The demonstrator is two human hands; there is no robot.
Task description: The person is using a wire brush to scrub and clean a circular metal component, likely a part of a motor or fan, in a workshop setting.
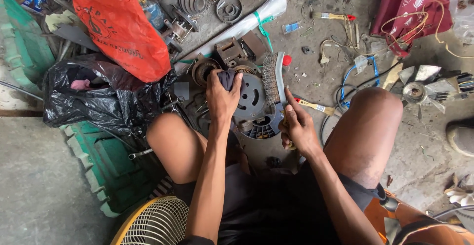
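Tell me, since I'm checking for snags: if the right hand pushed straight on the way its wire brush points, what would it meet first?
Probably nothing soon: the right hand points the long wire brush up-frame, where bare concrete floor shows, then the long clear plastic-wrapped roll. Depth is unclear.

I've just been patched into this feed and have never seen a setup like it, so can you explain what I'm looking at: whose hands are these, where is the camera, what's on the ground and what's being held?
There is no machine here: a person sits on a concrete floor and wears the one camera on the head, so you look down on their own arms and bare knees. The left hand presses a dark cloth against a round grey metal motor housing. The right hand grips the handle of a wire brush, bristles pointing away. Around them lie an orange plastic bag, a black plastic bag, a yellow fan grille, a small paintbrush, metal fan blades and loose wires.
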